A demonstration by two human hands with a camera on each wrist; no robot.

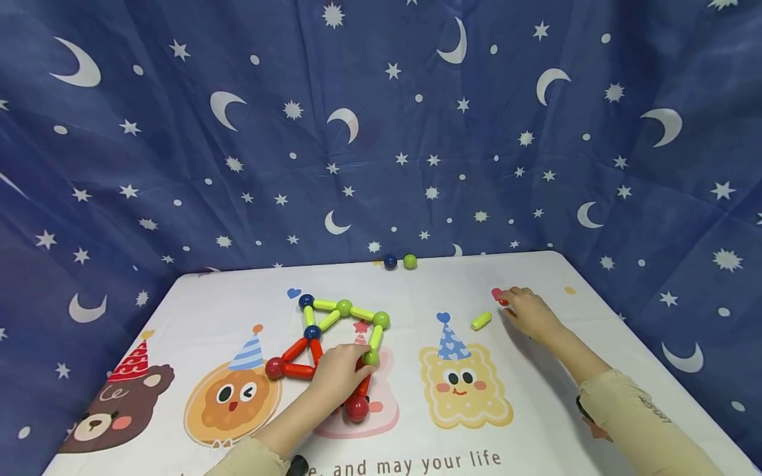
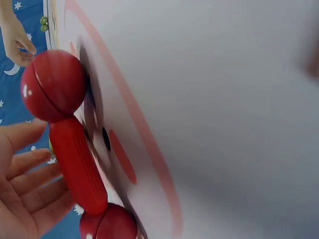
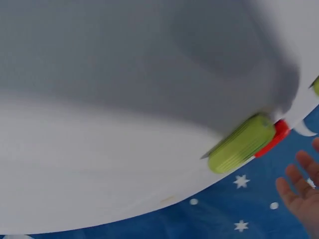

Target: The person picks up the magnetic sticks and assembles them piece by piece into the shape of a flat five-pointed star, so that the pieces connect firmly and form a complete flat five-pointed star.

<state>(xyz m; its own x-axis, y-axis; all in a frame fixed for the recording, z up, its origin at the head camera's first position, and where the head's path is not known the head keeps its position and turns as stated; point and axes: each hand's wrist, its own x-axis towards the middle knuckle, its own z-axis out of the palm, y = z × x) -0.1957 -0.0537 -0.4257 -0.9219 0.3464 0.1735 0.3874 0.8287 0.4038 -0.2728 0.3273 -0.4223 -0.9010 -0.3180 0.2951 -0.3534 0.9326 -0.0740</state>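
Note:
A flat frame of toy rods and balls lies left of centre, with yellow-green rods [image 1: 324,305] at the back and red rods [image 1: 299,371] in front. Over its front part rests my left hand [image 1: 336,373], which hides some of the joints. In the left wrist view its fingers [image 2: 37,186] extend loosely behind a red rod [image 2: 77,164] between two red balls [image 2: 55,84]. Far to the right, my right hand [image 1: 528,314] reaches low with its fingertips at a small red piece [image 1: 504,302]. The right wrist view shows its fingers [image 3: 299,174] spread beside this red piece and a loose green rod [image 3: 241,144].
At the back edge of the table sit a dark blue ball [image 1: 389,262] and a green ball [image 1: 410,262]. The white tablecloth [image 1: 411,370] carries printed cartoon figures. A blue curtain [image 1: 381,132] with moons and stars hangs right behind the table.

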